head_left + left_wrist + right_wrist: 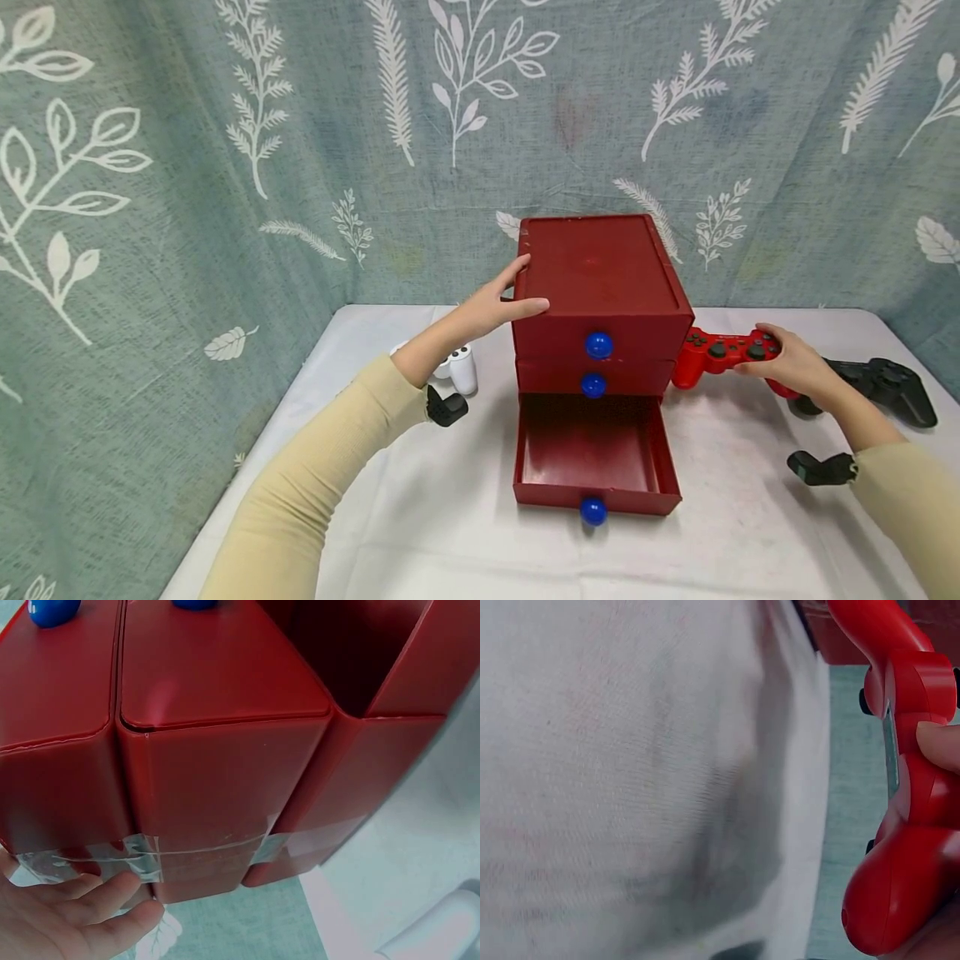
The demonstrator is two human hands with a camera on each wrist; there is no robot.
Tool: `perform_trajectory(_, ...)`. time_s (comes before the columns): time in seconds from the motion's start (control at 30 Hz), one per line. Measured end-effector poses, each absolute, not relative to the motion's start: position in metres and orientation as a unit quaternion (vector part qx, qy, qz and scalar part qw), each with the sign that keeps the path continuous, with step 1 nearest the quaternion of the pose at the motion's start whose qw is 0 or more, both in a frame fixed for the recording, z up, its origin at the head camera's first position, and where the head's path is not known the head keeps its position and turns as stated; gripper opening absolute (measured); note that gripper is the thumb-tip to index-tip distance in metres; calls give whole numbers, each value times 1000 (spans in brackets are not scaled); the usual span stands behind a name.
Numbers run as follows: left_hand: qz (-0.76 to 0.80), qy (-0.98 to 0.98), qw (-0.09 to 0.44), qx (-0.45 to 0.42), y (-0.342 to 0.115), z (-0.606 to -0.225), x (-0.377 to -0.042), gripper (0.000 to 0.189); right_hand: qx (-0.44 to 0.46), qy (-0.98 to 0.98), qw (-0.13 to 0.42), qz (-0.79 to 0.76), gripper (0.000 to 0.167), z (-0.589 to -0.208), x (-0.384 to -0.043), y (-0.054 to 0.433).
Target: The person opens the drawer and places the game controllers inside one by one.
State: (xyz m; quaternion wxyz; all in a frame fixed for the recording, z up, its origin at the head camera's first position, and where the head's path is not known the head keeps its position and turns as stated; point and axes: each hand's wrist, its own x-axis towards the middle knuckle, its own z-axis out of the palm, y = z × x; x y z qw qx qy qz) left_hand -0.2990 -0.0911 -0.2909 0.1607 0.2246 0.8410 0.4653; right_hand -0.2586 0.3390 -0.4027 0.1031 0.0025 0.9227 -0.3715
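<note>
A red three-drawer cabinet (pixel 592 267) with blue knobs stands on the table, its bottom drawer (pixel 585 458) pulled out and showing a bare red floor. My left hand (pixel 491 308) rests at the cabinet's upper left edge, thumb over the top and fingers along the side. In the left wrist view those fingers (pixel 112 900) lie loosely extended beside a strip of clear tape (pixel 202 859). To the right of the cabinet, my right hand (pixel 795 367) grips a red game controller (pixel 701 354) near its right end. The right wrist view shows the controller (pixel 904 892) raised off the cloth.
A white game controller (pixel 463 371) lies left of the cabinet, partly behind my left forearm. At the far right lies a black game controller (pixel 892 390). White cloth (pixel 420 517) covers the table, and a leaf-patterned green curtain (pixel 420 167) hangs behind it.
</note>
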Motion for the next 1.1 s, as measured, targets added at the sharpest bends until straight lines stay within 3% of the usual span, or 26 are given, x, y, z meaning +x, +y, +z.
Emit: perform_trajectory(1.1,475,836,156,225,-91,-290,-297,77,-25,938,94,-332,87,-363,-193,320)
